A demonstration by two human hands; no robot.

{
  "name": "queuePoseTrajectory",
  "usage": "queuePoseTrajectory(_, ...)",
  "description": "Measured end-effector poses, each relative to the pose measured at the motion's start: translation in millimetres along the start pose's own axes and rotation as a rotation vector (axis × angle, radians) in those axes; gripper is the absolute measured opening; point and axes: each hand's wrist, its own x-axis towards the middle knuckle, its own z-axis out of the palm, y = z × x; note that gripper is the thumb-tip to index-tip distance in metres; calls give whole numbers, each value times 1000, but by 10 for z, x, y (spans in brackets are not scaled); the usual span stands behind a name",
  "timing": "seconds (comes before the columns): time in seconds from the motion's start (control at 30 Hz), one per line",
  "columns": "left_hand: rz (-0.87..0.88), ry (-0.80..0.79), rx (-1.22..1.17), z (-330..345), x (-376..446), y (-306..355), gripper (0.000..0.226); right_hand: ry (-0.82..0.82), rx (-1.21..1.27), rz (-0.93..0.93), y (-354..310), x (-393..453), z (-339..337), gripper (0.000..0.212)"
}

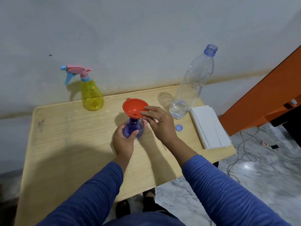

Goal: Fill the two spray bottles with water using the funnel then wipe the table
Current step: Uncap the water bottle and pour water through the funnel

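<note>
A blue spray bottle (133, 128) without its head stands mid-table, and my left hand (123, 141) grips its body. An orange funnel (133, 107) sits in its neck. My right hand (158, 123) pinches the funnel's right rim with thumb and fingertips. Something pink, possibly the sprayer head (145, 123), shows just behind the bottle, mostly hidden by my right hand. A yellow spray bottle (92, 95) with a pink and blue head stands at the back left. An uncapped clear plastic bottle (192, 88) with a little water at the bottom stands at the back right.
A small blue cap (178, 127) lies right of my right hand. A stack of white paper towels (210, 126) rests by the wooden table's (65, 136) right edge. An orange furniture piece (263, 101) and cables on the marble floor are at the right.
</note>
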Motion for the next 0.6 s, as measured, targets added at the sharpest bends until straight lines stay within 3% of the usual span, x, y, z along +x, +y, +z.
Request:
queuePoseTrajectory(0.23,6,1,-43,0,-8,-5,55,-51,-15,6,11,71,-52,19)
queuePoseTrajectory(0.47,-46,-13,-168,31,1,-31,58,17,47,-35,-35,402,-189,16)
queuePoseTrajectory(0.6,-20,-11,-142,30,-4,-73,56,47,51,80,83,658,-262,17)
